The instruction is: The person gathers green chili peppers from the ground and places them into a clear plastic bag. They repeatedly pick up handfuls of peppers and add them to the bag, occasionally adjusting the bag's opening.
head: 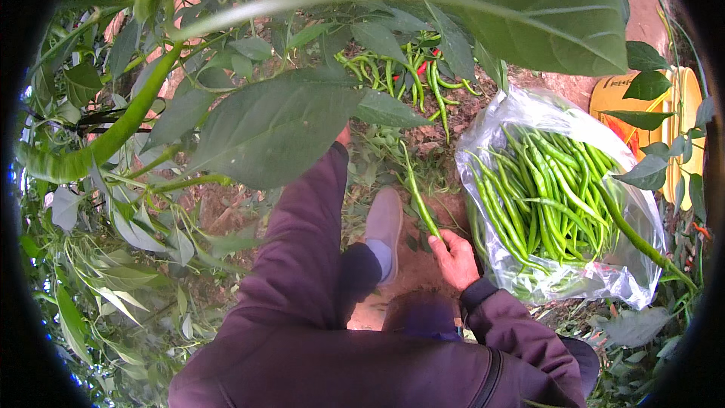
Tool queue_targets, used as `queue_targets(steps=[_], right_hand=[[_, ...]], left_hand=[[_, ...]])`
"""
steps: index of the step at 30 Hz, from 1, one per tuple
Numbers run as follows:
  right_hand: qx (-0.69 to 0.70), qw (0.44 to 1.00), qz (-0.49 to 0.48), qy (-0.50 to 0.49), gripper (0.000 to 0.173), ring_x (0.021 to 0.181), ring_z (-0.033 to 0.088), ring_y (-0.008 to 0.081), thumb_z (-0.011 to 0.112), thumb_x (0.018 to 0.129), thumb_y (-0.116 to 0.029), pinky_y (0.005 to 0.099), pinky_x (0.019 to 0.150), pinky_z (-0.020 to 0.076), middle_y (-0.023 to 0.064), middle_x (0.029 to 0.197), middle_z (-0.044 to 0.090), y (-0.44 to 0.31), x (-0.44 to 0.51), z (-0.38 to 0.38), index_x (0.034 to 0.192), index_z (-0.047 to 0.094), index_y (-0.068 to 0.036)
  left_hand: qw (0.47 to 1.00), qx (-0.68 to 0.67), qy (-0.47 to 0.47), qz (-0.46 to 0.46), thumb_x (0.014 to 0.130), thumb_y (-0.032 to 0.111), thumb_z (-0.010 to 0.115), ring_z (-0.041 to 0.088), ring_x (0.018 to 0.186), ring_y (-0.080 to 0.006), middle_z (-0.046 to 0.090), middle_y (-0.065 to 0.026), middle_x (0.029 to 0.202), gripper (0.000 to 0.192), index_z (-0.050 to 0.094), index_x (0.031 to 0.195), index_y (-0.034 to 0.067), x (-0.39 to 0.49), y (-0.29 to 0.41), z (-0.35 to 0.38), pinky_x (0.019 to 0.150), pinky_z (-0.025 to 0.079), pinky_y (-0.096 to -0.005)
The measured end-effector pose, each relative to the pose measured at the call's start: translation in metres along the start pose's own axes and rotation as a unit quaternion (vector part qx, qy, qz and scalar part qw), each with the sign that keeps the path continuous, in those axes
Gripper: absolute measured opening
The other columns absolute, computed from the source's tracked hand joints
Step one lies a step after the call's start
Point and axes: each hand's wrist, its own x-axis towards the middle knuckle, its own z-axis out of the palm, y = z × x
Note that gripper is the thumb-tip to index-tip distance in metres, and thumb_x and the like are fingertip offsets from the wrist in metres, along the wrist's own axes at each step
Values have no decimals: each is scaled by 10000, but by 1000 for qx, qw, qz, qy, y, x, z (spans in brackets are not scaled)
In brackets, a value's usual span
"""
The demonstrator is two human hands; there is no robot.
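Note:
Between the thumb and fingers of my right hand [457,259] is one long green chili pepper [418,192], held near its lower end with its thin tip pointing away from me. A clear plastic bag [478,119], its mouth spread wide, stands just right of that hand, filled with many green chili peppers [546,192]. My left arm reaches forward, and a large pepper leaf hides most of my left hand [344,135]; whatever it may hold is out of sight. Beyond it, a loose pile of green chili peppers [419,73] lies on the soil, a few red ones among them.
Pepper plants crowd the left side and top; a big leaf [277,119] and a hanging green pepper [124,124] are close to the camera. Behind the bag, a yellow bucket [617,93] lies on its side. My shoe [385,218] rests on soil littered with cut foliage.

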Motion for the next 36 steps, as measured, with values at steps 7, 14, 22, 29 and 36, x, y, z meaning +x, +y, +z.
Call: queue_targets(steps=[7, 14, 22, 29, 36], right_hand=[[8, 998, -39, 55, 314, 682, 642, 331, 647, 1046, -299, 467, 694, 513, 216, 763, 666, -14, -4, 4, 1078, 699, 9], [-10, 981, -152, 119, 273, 798, 694, 444, 651, 1032, -270, 522, 722, 524, 260, 838, 695, -65, -11, 16, 1087, 674, -4], [-98, 979, -143, 106, 286, 977, 681, 518, 604, 1045, -273, 604, 838, 520, 293, 1032, 716, -54, -62, -8, 1246, 613, -71], [-24, 949, -199, 242, 256, 936, 707, 467, 641, 1039, -236, 497, 829, 548, 259, 996, 726, 15, -125, -49, 1217, 654, -52], [-57, 934, -113, 335, 257, 795, 717, 399, 797, 938, -260, 460, 742, 548, 203, 859, 737, 37, -139, -111, 1087, 728, -62]], left_hand=[[993, -104, -5, -47, 929, 383, 735, 665, 1208, -341, 706, -124, 1241, 398, 719, 1207, 97, -41, -14, -82, 1043, 483, -513], [904, -389, 66, -164, 865, 334, 825, 747, 884, -378, 771, -154, 918, 339, 721, 1060, 76, -114, -21, -176, 829, 581, -487], [505, -833, -168, -152, 964, 181, 808, 624, 588, -105, 677, -28, 775, 182, 677, 929, 60, -268, 92, -260, 554, 570, -273], [376, -871, -259, -183, 966, 546, 758, 690, 1010, -250, 688, -138, 1175, 646, 587, 1301, 22, -284, 140, -297, 865, 610, -390], [498, -801, -282, -175, 998, 342, 755, 635, 1205, -314, 643, -145, 1366, 526, 603, 1381, 13, -232, 216, -275, 1012, 565, -471]])
